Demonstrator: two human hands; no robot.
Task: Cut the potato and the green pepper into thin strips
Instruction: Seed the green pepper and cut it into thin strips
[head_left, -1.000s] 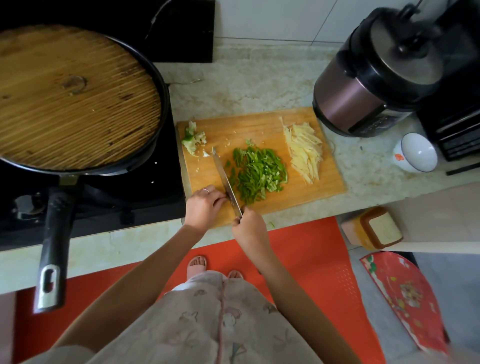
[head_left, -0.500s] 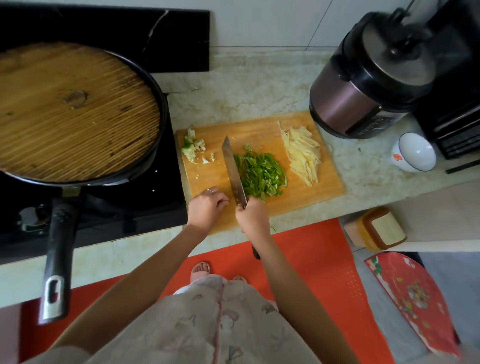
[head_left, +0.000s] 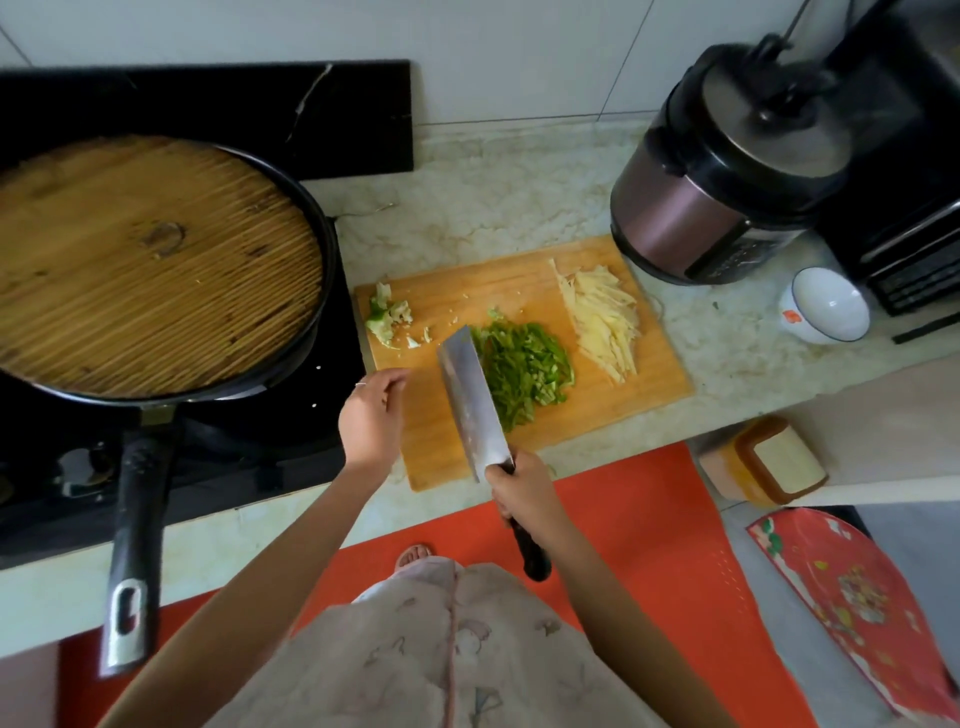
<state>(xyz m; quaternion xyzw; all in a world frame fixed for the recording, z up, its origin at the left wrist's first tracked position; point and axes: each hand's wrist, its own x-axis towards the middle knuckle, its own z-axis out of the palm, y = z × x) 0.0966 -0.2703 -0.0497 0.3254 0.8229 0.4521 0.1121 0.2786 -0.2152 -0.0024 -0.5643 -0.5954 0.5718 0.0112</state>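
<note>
A pile of green pepper strips (head_left: 524, 366) lies in the middle of the wooden cutting board (head_left: 441, 447). Pale potato strips (head_left: 602, 317) lie at the board's right end. Pepper core scraps (head_left: 387, 317) sit at its far left corner. My right hand (head_left: 522, 488) grips the black handle of a cleaver (head_left: 470, 400), whose broad blade is tilted with its flat side up, against the left edge of the pepper pile. My left hand (head_left: 371, 418) hovers over the board's left edge with loosely curled fingers, holding nothing.
A large pan (head_left: 156, 270) covered by a bamboo lid sits on the black stove at left, its handle pointing toward me. A pressure cooker (head_left: 727, 171) stands behind the board's right end, with a white bowl (head_left: 826, 306) beside it. An orange mat (head_left: 649, 545) covers the floor.
The cleaver has turned from edge-down to flat side up and shifted toward the pepper pile. My left hand has moved back from the blade toward the board's left edge.
</note>
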